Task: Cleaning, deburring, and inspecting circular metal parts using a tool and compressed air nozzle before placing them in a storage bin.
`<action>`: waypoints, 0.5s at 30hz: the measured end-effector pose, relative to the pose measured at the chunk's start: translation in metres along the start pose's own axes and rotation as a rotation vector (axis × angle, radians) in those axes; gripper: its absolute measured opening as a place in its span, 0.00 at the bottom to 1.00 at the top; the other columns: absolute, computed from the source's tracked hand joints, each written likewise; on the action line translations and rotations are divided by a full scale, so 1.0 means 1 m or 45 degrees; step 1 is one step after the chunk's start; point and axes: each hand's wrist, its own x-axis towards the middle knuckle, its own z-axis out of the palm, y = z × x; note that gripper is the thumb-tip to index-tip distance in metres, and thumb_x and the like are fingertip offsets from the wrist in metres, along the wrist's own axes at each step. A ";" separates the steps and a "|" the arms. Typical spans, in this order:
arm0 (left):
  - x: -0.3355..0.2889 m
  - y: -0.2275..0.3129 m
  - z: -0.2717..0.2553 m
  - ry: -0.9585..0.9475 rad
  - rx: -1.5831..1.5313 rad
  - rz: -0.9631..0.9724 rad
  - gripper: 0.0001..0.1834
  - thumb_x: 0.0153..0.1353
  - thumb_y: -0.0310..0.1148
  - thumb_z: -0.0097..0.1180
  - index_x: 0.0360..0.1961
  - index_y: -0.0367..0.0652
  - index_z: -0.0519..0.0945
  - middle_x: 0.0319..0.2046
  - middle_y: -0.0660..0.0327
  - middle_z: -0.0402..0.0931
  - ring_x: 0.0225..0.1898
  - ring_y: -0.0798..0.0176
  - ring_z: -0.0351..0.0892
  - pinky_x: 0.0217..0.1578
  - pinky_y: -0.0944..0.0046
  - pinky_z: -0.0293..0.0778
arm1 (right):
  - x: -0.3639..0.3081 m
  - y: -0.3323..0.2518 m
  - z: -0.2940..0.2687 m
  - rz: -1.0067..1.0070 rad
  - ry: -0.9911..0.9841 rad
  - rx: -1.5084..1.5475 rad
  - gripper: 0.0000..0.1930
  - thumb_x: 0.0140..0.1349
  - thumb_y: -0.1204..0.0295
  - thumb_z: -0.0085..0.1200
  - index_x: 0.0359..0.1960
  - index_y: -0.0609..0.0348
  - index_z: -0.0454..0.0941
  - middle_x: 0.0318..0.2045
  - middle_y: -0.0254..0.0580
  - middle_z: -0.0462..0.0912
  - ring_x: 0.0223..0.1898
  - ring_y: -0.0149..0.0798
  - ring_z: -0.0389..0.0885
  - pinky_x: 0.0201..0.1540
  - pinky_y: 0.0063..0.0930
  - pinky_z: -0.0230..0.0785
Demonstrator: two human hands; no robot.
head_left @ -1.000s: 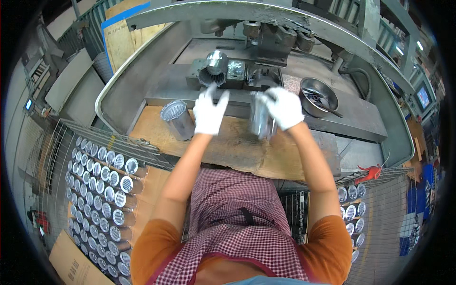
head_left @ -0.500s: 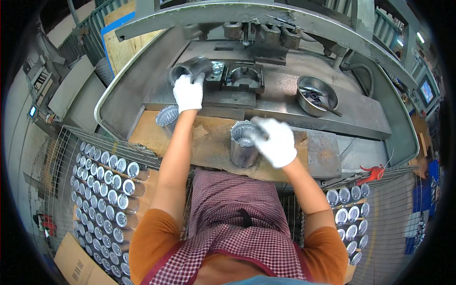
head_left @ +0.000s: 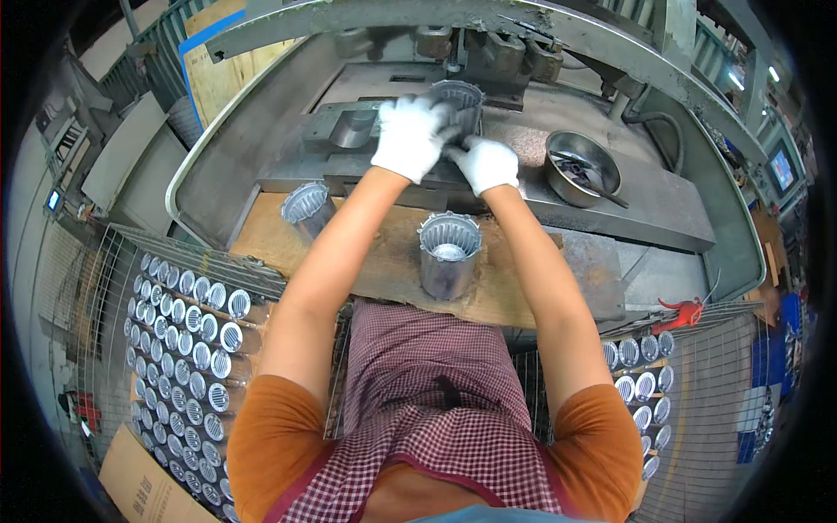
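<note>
A grey metal cylinder (head_left: pixel 464 101) with a ribbed inside stands roughly upright at the fixture on the machine bed. My left hand (head_left: pixel 413 138), in a white glove and a little blurred, grips its left side. My right hand (head_left: pixel 486 164), also gloved, has its fingers closed at the cylinder's lower front; their tips are partly hidden. A second ribbed cylinder (head_left: pixel 449 261) is upright on the brown board (head_left: pixel 375 253) nearer me. Another cylinder (head_left: pixel 307 209) leans at the board's left, partly behind my left forearm.
A grooved metal block (head_left: pixel 336 128) lies left of the fixture. On the right sits a steel bowl (head_left: pixel 558 179) with dark pieces and a handled tool. A machine beam (head_left: pixel 392 24) crosses overhead. Wire baskets with several finished cylinders (head_left: pixel 218 366) flank me. Red-handled pliers (head_left: pixel 680 314) hang at right.
My left hand has carried its cylinder rightward from the grooved block to the fixture and turned it upright. My right hand has left the cylinder on the board and joined it there.
</note>
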 end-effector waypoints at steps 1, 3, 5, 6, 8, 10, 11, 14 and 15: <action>-0.001 -0.003 -0.009 -0.098 -0.028 -0.111 0.18 0.53 0.51 0.57 0.40 0.53 0.82 0.34 0.58 0.78 0.38 0.52 0.76 0.39 0.51 0.66 | 0.007 0.003 0.008 -0.041 0.082 -0.028 0.26 0.55 0.42 0.51 0.35 0.53 0.83 0.34 0.49 0.84 0.38 0.52 0.82 0.42 0.43 0.72; -0.006 -0.018 -0.027 -0.218 -0.142 -0.287 0.18 0.56 0.50 0.56 0.39 0.49 0.83 0.36 0.54 0.80 0.41 0.50 0.78 0.43 0.53 0.72 | 0.020 0.011 0.015 -0.049 0.105 -0.089 0.24 0.56 0.44 0.51 0.35 0.51 0.83 0.34 0.48 0.84 0.38 0.51 0.82 0.41 0.43 0.72; -0.023 -0.046 -0.045 -0.137 -0.305 -0.403 0.18 0.58 0.48 0.55 0.40 0.48 0.84 0.36 0.54 0.81 0.42 0.51 0.79 0.45 0.58 0.73 | 0.025 0.006 0.014 -0.041 0.057 -0.099 0.24 0.56 0.44 0.51 0.33 0.52 0.83 0.34 0.49 0.83 0.38 0.51 0.82 0.42 0.43 0.72; -0.034 -0.057 -0.058 -0.202 -0.324 -0.507 0.18 0.58 0.48 0.54 0.40 0.48 0.84 0.37 0.54 0.81 0.43 0.51 0.79 0.46 0.58 0.73 | 0.021 0.000 0.010 -0.003 -0.019 -0.071 0.24 0.56 0.44 0.52 0.34 0.53 0.83 0.35 0.48 0.83 0.39 0.51 0.82 0.42 0.43 0.73; -0.051 -0.078 -0.086 -0.384 -0.224 -0.678 0.20 0.60 0.51 0.51 0.40 0.48 0.84 0.38 0.53 0.81 0.44 0.51 0.79 0.48 0.57 0.72 | 0.016 -0.010 0.009 -0.019 -0.058 -0.076 0.22 0.56 0.47 0.52 0.36 0.53 0.83 0.37 0.49 0.83 0.40 0.51 0.82 0.43 0.43 0.73; -0.065 -0.095 -0.101 -0.701 -0.033 -0.780 0.30 0.60 0.61 0.43 0.39 0.46 0.84 0.39 0.52 0.81 0.45 0.49 0.79 0.49 0.56 0.71 | 0.019 -0.011 0.013 -0.022 -0.086 -0.106 0.21 0.57 0.49 0.53 0.38 0.52 0.83 0.40 0.50 0.83 0.42 0.52 0.82 0.44 0.43 0.74; -0.069 -0.098 -0.112 -0.895 0.028 -0.832 0.35 0.58 0.66 0.40 0.39 0.46 0.84 0.40 0.51 0.81 0.45 0.49 0.79 0.49 0.56 0.71 | 0.021 -0.010 0.012 -0.024 -0.084 -0.128 0.21 0.57 0.49 0.53 0.38 0.52 0.83 0.40 0.49 0.83 0.42 0.52 0.82 0.44 0.43 0.74; -0.081 -0.092 -0.113 -1.388 0.055 -0.788 0.45 0.51 0.76 0.38 0.39 0.44 0.85 0.40 0.51 0.82 0.45 0.48 0.80 0.49 0.57 0.72 | 0.024 -0.008 0.014 0.000 -0.071 -0.150 0.22 0.57 0.48 0.52 0.38 0.53 0.83 0.41 0.50 0.82 0.43 0.52 0.81 0.45 0.43 0.73; -0.087 -0.085 -0.104 -1.511 0.161 -0.756 0.41 0.56 0.71 0.37 0.41 0.44 0.84 0.41 0.51 0.81 0.45 0.47 0.80 0.49 0.57 0.72 | 0.025 -0.004 0.015 0.022 -0.066 -0.123 0.22 0.58 0.48 0.51 0.39 0.53 0.83 0.41 0.50 0.82 0.43 0.52 0.81 0.45 0.43 0.73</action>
